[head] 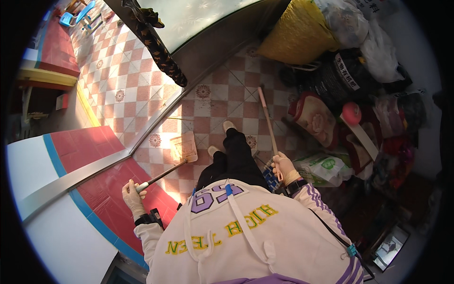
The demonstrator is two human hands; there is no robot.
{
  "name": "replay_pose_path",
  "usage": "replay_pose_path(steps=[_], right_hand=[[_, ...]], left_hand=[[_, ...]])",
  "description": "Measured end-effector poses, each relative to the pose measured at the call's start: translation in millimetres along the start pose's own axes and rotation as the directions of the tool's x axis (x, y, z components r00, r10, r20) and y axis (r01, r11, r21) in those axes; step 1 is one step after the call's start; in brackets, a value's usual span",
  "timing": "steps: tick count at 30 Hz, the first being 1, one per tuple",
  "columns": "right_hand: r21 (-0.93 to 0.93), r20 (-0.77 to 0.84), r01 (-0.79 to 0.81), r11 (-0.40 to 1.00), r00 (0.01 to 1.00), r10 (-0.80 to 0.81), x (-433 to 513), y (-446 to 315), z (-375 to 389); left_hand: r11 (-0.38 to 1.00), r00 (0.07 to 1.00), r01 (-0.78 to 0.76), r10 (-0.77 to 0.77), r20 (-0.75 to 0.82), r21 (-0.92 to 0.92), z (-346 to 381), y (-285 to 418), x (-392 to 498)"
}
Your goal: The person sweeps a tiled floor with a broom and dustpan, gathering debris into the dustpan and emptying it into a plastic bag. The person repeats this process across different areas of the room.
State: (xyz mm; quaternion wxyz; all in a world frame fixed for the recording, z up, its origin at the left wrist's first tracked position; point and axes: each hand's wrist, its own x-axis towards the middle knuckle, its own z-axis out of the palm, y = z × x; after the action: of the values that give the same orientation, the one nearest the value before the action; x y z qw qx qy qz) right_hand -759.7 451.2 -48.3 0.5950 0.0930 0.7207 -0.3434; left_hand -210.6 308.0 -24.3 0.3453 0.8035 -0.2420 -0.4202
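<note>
My left hand [133, 199], in a pale glove, is closed around the light grip of a long dustpan handle [165, 173]. The translucent dustpan [184, 149] at its far end is over the checkered tiles, left of my shoes. In my gloved right hand [286, 168] is a long pink pole [268, 119], held near its top end, where a hanging hole shows. The pole slants away from me over the floor. No broom or mop head can be clearly made out at its far end.
A metal door track [156, 122] crosses the tiled floor [227, 96] at left, beside a red tiled ledge [117, 177]. A glass door [209, 21] stands ahead. Along the right lie a yellow sack [298, 33], a black sack [326, 78], a floral mat [315, 122] and plastic bags [324, 170].
</note>
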Motion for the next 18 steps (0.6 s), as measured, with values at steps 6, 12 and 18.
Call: replay_pose_path(steps=[6,12,18], right_hand=[[0.254,0.125,-0.177,0.951,0.981,0.149,61,-6,21],[0.067,0.257,-0.212,0.975,0.948,0.189,34,-26,58],[0.015,0.285,-0.211,0.977,0.938,0.198,15,-92,57]], left_hand=[[1.0,1.0,-0.011,0.011,0.029,-0.003,2,4,-6],[1.0,1.0,0.015,-0.015,-0.01,-0.003,-6,-9,-8],[0.999,0.998,0.038,-0.039,-0.047,-0.02,-19,-42,-25]])
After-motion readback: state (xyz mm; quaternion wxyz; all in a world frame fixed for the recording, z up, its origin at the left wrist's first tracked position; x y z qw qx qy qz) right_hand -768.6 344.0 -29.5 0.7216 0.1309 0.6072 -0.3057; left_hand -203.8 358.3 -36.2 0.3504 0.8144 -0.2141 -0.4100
